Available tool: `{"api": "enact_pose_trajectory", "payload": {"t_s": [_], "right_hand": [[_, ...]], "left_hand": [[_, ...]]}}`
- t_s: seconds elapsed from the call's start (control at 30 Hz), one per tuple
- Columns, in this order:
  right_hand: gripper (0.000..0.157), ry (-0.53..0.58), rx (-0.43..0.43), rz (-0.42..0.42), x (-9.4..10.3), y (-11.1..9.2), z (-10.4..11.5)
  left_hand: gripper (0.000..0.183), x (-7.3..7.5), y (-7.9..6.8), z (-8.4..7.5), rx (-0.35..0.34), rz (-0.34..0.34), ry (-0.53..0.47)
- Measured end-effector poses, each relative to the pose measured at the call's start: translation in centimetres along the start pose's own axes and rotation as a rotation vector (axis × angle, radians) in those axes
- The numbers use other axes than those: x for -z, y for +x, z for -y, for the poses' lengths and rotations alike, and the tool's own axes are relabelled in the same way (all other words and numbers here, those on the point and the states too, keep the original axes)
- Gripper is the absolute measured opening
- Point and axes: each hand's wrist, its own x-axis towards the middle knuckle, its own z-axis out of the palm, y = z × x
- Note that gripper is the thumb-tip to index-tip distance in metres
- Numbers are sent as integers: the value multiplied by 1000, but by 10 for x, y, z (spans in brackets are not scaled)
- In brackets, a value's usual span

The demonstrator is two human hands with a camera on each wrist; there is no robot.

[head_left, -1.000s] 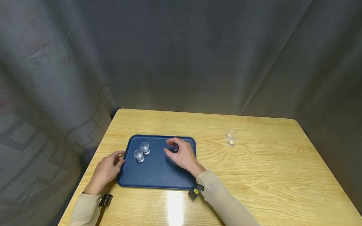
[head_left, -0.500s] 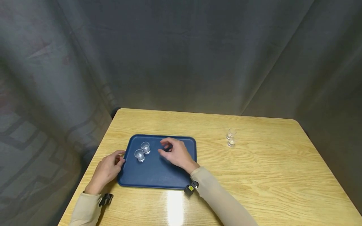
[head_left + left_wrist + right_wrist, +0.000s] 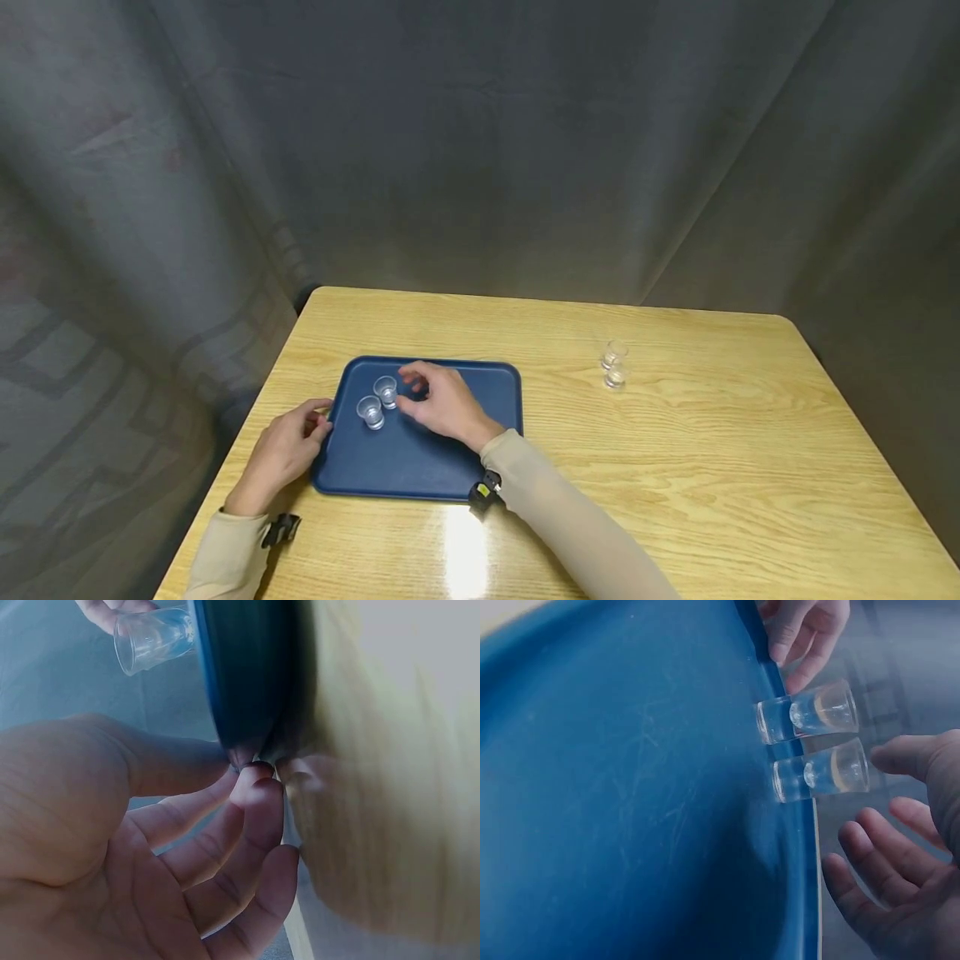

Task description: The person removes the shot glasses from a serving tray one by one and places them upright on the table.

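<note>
A blue tray [image 3: 427, 471] lies on the table, with two small clear shot glasses upright near its left end. The nearer shot glass [image 3: 370, 413] stands right beside the farther shot glass [image 3: 386, 390]. At the tray's left rim, my left hand [image 3: 281, 450] pinches the edge between thumb and fingers, as the left wrist view also shows. My right hand [image 3: 446, 407] is over the tray, thumb and fingers spread apart, fingertips close to the farther glass. In the right wrist view nothing sits between that hand's thumb and fingers [image 3: 870, 844].
Two more clear shot glasses stand close together on the table, right of the tray: a farther one [image 3: 613, 353] and a nearer one [image 3: 615, 379]. The wooden table [image 3: 712, 450] reaches to a grey curtain [image 3: 480, 167] behind and at both sides.
My right hand has moved left across the tray toward the two glasses, its fingers still spread. My left hand stays at the tray's rim, and the glasses stand where they were.
</note>
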Motion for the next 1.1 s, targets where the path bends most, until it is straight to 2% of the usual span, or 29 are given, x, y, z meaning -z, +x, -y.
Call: {"api": "enact_pose_trajectory", "payload": {"t_s": [0.23,0.77,1.1], "right_hand": [[48,-53,5,26,-7,7,3],[42,-24,-16,49,-13,16,0],[38,16,-34,6,-17,17,-5]], "left_hand": [[36,0,-1,0,3,-1,1],[37,0,0,-1,28,8,-8],[36,0,0,-1,7,3,2]]}}
